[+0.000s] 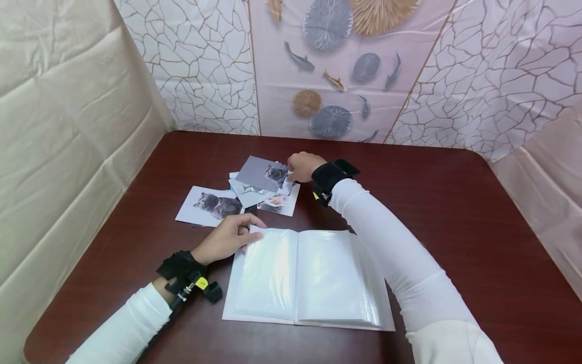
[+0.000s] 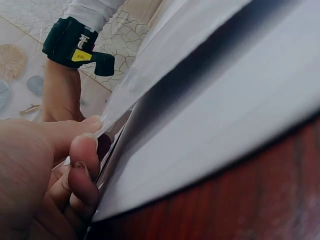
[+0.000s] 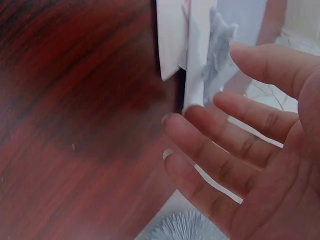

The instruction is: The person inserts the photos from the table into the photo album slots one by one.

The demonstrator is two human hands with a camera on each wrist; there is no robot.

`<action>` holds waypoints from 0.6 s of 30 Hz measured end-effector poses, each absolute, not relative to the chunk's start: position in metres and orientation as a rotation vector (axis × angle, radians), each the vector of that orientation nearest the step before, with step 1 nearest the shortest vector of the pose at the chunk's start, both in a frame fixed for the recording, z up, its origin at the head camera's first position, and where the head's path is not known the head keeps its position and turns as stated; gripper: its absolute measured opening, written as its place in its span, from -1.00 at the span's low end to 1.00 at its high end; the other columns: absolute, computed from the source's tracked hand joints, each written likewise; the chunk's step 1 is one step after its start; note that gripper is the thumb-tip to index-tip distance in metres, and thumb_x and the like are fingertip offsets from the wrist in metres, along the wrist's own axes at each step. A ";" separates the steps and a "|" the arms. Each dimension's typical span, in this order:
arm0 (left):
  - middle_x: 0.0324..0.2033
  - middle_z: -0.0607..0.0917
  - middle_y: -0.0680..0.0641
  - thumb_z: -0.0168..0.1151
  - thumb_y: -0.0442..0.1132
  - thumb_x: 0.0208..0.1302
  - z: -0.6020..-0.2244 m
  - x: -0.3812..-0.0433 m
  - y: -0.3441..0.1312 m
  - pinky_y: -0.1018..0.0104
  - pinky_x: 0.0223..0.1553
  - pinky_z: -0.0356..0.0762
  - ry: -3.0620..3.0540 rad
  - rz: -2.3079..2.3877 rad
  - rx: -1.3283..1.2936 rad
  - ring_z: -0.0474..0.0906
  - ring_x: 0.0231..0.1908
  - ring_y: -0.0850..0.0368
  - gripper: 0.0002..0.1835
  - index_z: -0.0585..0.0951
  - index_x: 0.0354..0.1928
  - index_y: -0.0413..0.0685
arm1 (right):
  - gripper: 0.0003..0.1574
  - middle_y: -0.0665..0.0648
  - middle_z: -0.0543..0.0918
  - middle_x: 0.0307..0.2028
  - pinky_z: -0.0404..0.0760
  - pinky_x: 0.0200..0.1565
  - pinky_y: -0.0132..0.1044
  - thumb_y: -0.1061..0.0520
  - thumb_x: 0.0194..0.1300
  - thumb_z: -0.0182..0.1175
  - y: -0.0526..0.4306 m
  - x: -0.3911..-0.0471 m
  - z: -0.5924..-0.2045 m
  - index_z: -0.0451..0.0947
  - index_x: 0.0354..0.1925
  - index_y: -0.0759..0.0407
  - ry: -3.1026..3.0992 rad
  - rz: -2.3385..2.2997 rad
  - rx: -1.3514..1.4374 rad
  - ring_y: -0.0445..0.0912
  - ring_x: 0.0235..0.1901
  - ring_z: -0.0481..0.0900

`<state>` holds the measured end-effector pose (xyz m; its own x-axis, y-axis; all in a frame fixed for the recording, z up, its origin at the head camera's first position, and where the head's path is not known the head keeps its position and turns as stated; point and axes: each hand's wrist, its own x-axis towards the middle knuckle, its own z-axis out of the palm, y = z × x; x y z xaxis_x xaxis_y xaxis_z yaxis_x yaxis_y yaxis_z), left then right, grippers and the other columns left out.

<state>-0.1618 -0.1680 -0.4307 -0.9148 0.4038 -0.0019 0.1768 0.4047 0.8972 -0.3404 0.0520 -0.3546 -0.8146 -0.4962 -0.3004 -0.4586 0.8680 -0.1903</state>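
Note:
A white photo album (image 1: 324, 273) lies spread on the table, its clear sleeve pages showing. At its upper left corner my left hand (image 1: 229, 235) pinches a clear sleeve page (image 2: 165, 55) between thumb and index finger, raised off the page beneath. My right hand (image 1: 305, 166) reaches over the photo pile, at the right edge of the top photo (image 1: 256, 171), a grey one with a cat. In the right wrist view its fingers (image 3: 215, 160) are loosely spread, with fingertips right at the photo's white edge and the thumb apart from them.
Under the top photo lie several overlapping prints (image 1: 279, 205). Left of them is another cat photo (image 1: 209, 206), near my left hand. The dark red table (image 1: 454, 227) meets patterned cloth (image 1: 204, 60) at the back.

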 end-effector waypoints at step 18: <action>-0.76 0.35 -0.09 0.24 -0.25 0.27 -0.408 -0.153 -0.162 0.27 -0.57 0.39 2.428 1.534 0.497 0.41 -0.66 -0.06 -0.79 0.62 -0.05 -0.01 | 0.22 0.21 0.34 0.29 0.41 0.16 -0.05 -0.50 -0.03 0.26 0.032 -0.363 -0.387 0.22 0.36 0.19 2.797 -0.030 -0.658 0.05 0.23 0.29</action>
<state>-0.1526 -0.1623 -0.4083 -0.9168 0.3993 -0.0103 0.1621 0.3955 0.9040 -0.3628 0.0319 -0.3865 -0.8613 -0.4405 -0.2532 -0.4349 0.8969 -0.0807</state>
